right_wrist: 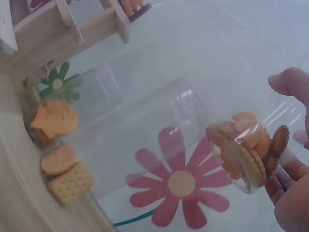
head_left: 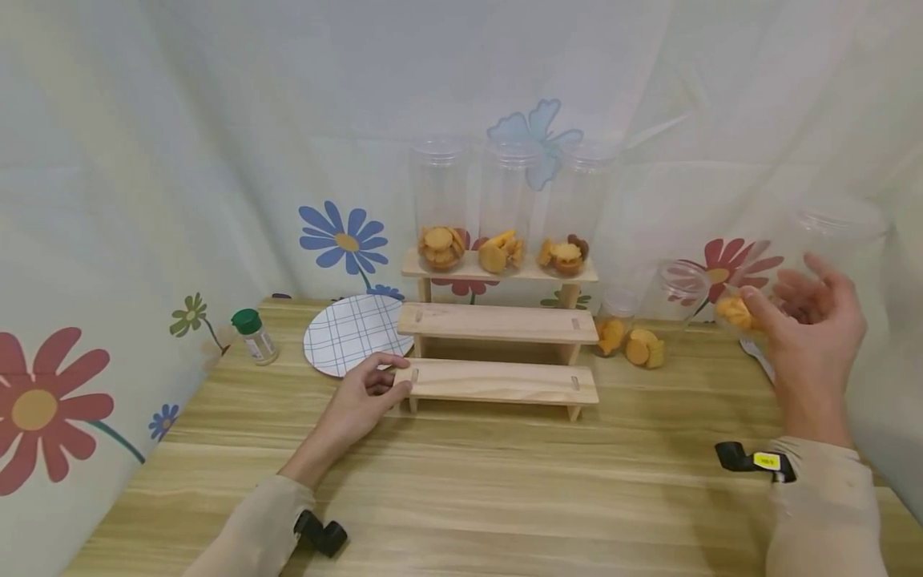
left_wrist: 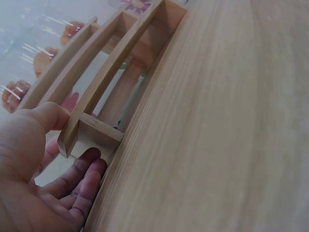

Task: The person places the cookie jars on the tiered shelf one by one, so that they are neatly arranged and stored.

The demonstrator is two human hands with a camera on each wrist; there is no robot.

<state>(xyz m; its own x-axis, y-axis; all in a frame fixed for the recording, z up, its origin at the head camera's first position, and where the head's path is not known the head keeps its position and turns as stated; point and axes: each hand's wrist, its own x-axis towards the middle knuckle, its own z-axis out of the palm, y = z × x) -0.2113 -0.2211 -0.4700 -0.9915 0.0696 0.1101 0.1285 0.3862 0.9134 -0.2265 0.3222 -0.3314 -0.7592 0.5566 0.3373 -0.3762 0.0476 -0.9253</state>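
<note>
A person wears pale beige sleeves point(head_left: 825, 513) with black wrist cameras point(head_left: 322, 534), the right one bearing a yellow label point(head_left: 767, 461).

The left hand point(head_left: 366, 390) grips a rack point(head_left: 497, 322), the right hand point(head_left: 820, 340) a jar point(head_left: 780, 255).

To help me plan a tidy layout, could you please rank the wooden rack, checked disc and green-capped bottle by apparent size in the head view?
1. Wooden rack
2. Checked disc
3. Green-capped bottle
</note>
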